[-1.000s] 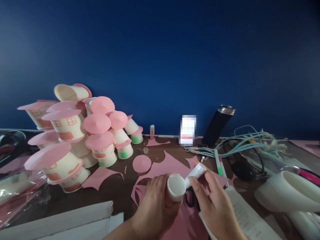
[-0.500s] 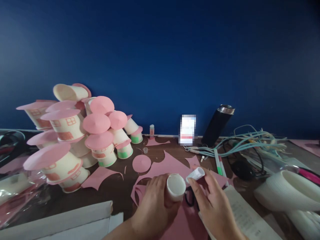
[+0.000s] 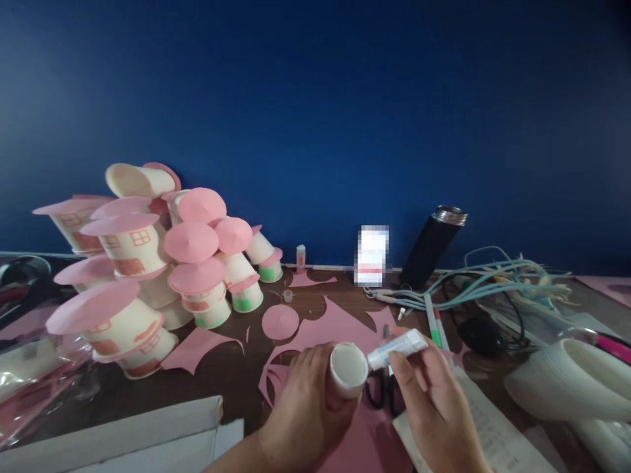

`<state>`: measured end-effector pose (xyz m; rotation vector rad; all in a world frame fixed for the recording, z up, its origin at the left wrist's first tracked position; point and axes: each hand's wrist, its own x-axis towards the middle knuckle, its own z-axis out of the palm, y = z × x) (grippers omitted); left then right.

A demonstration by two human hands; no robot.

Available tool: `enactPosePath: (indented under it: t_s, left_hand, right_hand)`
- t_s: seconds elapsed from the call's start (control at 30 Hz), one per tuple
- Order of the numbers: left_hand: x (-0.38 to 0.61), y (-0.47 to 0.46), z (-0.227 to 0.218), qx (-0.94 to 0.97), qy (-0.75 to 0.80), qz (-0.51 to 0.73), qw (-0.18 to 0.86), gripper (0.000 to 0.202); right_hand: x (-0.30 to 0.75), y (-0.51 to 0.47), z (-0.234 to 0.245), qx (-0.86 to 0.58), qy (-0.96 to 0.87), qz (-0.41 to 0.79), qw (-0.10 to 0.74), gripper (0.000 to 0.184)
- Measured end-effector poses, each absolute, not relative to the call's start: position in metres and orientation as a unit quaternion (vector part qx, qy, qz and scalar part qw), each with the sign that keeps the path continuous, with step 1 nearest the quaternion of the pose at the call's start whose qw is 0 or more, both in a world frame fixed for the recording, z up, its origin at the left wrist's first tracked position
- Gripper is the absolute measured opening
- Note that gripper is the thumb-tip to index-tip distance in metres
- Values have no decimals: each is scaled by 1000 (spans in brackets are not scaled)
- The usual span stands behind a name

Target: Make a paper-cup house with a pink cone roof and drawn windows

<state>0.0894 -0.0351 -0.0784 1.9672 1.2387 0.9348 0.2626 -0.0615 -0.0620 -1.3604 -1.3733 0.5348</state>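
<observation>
My left hand (image 3: 306,402) is wrapped round a white paper cup (image 3: 349,369), whose round end faces up toward me. In my right hand (image 3: 438,399), a white glue stick (image 3: 398,349) is pinched between thumb and fingers. The stick lies slantwise, with its lower left end close to the cup's rim; I cannot tell whether they touch. Below the hands are pink paper sheets (image 3: 323,328) with round cut-outs. Black scissor handles (image 3: 376,392) show partly between my hands. A pink paper disc (image 3: 280,322) rests beyond my left hand.
At left, pink-roofed paper-cup houses (image 3: 133,246) are piled up. A phone (image 3: 373,255) and a black flask (image 3: 434,246) stand by the blue wall. Pale blue cords (image 3: 493,282), markers (image 3: 436,322) and stacked paper cups (image 3: 547,384) are at right. A white box (image 3: 128,430) lies front left.
My right hand has shifted slightly right and turned the glue stick, so more of its length and its label show. My left hand still holds the cup in nearly the same place.
</observation>
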Motion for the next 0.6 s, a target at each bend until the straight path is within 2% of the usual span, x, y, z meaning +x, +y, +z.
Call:
enactPosePath:
  t_s: [0.17,0.37,0.6]
  left_hand:
    - [88,-37,-75,741,469,346,332,43]
    - [87,-36,-71,753,463,340,322,41]
    - [89,-36,-70,750,472,339,315,38]
  right_hand:
    - [263,-65,-66,-575,-625,207,486,17]
    - [259,-65,-56,-555,-669,123,479,9]
    - [259,-72,-62,-561,-656,134,487,13]
